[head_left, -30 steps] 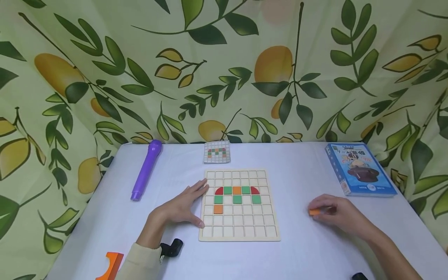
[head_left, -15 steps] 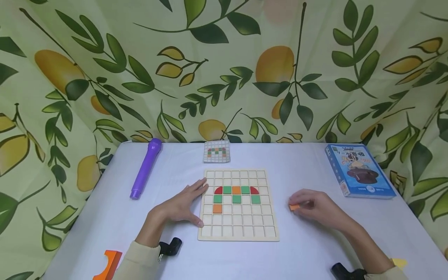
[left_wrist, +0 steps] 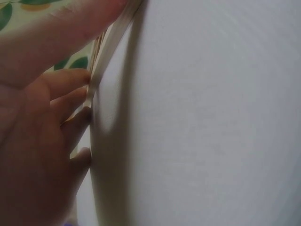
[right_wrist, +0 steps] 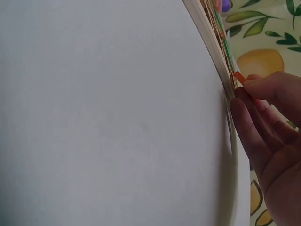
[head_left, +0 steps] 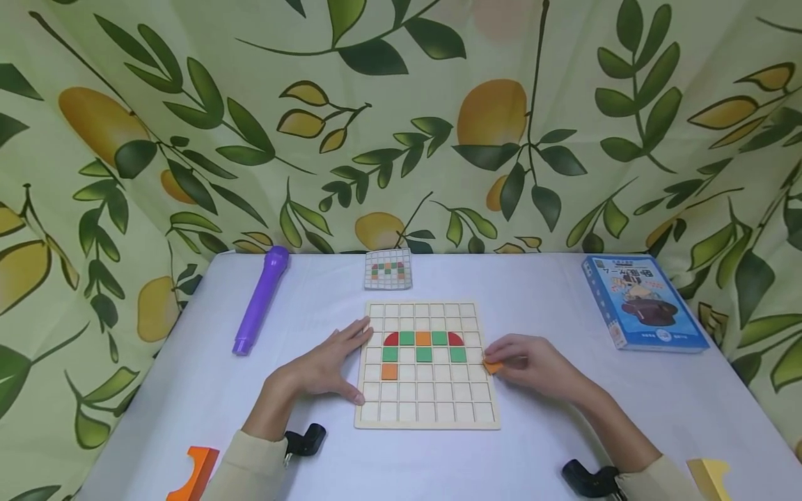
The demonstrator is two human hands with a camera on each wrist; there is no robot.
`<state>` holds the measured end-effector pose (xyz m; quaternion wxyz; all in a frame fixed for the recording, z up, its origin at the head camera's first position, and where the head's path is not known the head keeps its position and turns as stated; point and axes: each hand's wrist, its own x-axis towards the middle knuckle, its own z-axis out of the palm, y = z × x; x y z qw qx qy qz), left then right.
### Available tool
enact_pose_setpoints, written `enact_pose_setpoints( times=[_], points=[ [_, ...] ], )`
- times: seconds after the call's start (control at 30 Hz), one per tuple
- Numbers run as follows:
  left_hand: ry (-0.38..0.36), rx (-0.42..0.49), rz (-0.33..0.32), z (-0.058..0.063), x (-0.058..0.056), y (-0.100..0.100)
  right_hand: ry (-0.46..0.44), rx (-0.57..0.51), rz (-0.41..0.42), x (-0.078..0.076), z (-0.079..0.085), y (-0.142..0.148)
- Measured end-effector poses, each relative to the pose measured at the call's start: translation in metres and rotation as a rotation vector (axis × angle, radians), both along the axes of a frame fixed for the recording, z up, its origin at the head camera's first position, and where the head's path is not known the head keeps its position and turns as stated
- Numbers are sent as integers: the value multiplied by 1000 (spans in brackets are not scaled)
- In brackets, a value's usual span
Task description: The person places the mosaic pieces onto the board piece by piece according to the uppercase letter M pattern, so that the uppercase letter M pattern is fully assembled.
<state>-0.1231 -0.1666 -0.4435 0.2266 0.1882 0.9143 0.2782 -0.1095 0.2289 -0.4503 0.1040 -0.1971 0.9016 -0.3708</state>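
A wooden grid board [head_left: 426, 412] lies mid-table. On it, red rounded-corner tiles [head_left: 455, 339], green square tiles [head_left: 424, 355] and orange square tiles [head_left: 389, 371] form an arch-like pattern. My left hand [head_left: 328, 363] rests along the board's left edge, fingers spread and thumb near the lower corner. In the left wrist view its fingertips [left_wrist: 83, 115] touch the board's side. My right hand [head_left: 532, 363] pinches a loose orange square tile [head_left: 493, 367] at the board's right edge. That tile [right_wrist: 240, 76] sits tilted between thumb and fingers in the right wrist view.
Behind the board lies a small pattern card [head_left: 388, 270]. A purple stick [head_left: 260, 303] is at left, a blue box [head_left: 648, 303] at back right. An orange notched block [head_left: 197, 473] and a yellow block [head_left: 709, 476] lie near the front corners.
My right hand has moved left with the orange tile, from the bare cloth to the board's right edge. The yellow block has come into view. My left hand stays in place.
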Motion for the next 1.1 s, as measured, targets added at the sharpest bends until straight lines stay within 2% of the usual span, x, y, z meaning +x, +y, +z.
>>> enact_pose_setpoints(
  times=[0.33, 0.67, 1.1],
  points=[
    [4, -13, 3, 0, -1, -1, 47, 1, 33, -3, -2, -16],
    [-5, -2, 6, -1, -2, -1, 23, -51, 78, -4, 0, -33],
    [-12, 2, 15, -1, -1, 0, -32, -82, 95, -3, -6, -41]
  ],
)
